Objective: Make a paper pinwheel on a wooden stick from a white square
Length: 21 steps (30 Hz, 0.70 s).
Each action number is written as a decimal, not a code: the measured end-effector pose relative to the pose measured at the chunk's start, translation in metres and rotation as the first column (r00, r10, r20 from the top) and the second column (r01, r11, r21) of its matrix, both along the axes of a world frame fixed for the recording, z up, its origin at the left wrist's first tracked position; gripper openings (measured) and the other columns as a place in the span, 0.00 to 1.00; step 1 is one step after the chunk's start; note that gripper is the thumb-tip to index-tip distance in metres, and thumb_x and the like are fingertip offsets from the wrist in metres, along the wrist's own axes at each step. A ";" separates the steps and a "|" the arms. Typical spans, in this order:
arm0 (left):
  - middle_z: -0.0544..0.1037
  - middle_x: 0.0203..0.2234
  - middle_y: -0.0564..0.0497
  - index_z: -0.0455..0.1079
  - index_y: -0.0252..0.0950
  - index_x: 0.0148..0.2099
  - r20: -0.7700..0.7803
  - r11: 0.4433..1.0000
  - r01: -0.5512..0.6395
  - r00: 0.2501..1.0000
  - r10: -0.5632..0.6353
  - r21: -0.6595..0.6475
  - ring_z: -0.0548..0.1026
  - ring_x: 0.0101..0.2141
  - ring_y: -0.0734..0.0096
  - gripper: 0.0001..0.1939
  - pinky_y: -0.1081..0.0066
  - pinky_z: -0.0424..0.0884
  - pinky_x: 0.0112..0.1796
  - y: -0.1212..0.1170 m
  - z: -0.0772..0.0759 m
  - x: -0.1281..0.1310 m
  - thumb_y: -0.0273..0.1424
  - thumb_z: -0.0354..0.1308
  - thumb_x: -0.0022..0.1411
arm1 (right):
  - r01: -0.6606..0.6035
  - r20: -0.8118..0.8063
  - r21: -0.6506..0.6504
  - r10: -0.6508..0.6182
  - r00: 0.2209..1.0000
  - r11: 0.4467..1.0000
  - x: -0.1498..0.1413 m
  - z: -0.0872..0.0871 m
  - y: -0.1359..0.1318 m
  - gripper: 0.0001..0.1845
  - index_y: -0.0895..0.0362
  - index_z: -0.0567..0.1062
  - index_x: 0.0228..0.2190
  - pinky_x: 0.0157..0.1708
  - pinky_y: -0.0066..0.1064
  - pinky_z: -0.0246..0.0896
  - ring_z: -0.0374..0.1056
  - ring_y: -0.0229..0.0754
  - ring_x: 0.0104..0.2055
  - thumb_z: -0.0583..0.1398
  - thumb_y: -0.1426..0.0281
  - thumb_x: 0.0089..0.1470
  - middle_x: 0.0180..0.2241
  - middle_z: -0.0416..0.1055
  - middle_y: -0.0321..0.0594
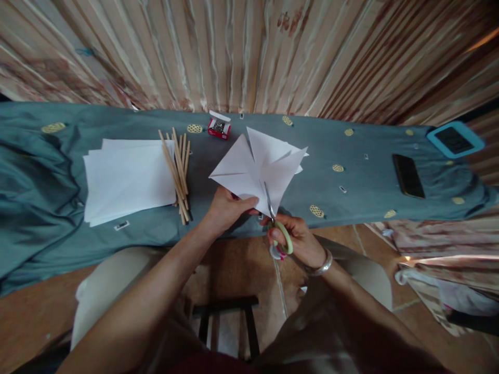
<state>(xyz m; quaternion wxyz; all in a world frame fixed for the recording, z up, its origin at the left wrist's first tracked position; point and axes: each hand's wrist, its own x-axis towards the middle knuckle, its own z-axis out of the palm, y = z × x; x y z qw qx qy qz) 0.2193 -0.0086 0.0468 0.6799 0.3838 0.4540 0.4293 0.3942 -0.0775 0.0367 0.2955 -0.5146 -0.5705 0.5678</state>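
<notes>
A square of white paper [237,169] with slits running in from its corners is held up over the table's near edge. My left hand [230,208] pinches its lower side, the thumb lying on top. Green-handled scissors [286,239] are in my right hand [300,236], fingers through the loops. Their blades lie along a cut at the paper's lower right corner, and I cannot tell how far apart they are. More white paper [298,169] shows behind the square's right side.
On the cloth-covered table [362,192], a stack of white sheets [128,182] lies left, with several wooden pencils [179,171] on its right edge. A small red box [219,127] stands open at the back. A dark phone [407,176] and a blue-framed tablet [455,139] lie right.
</notes>
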 end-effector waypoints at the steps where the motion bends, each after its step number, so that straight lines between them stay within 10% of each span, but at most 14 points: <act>1: 0.76 0.21 0.54 0.71 0.32 0.29 0.001 1.000 0.001 1.000 -0.001 0.001 0.74 0.22 0.71 0.13 0.72 0.75 0.24 0.000 0.000 0.000 0.29 0.67 0.36 | -0.008 0.015 0.016 0.008 1.000 1.000 0.001 0.000 0.000 0.26 0.59 0.74 0.36 0.19 0.25 0.54 0.57 0.32 0.19 0.59 0.47 0.52 0.21 0.66 0.33; 21: 0.75 0.19 0.56 0.71 0.32 0.27 0.017 1.000 -0.026 1.000 0.026 0.010 0.73 0.21 0.72 0.12 0.73 0.74 0.23 0.000 0.000 0.001 0.28 0.67 0.36 | -0.044 0.076 0.054 0.040 0.996 0.998 0.001 0.002 0.000 0.27 0.59 0.75 0.37 0.21 0.25 0.55 0.58 0.33 0.20 0.58 0.47 0.53 0.22 0.67 0.34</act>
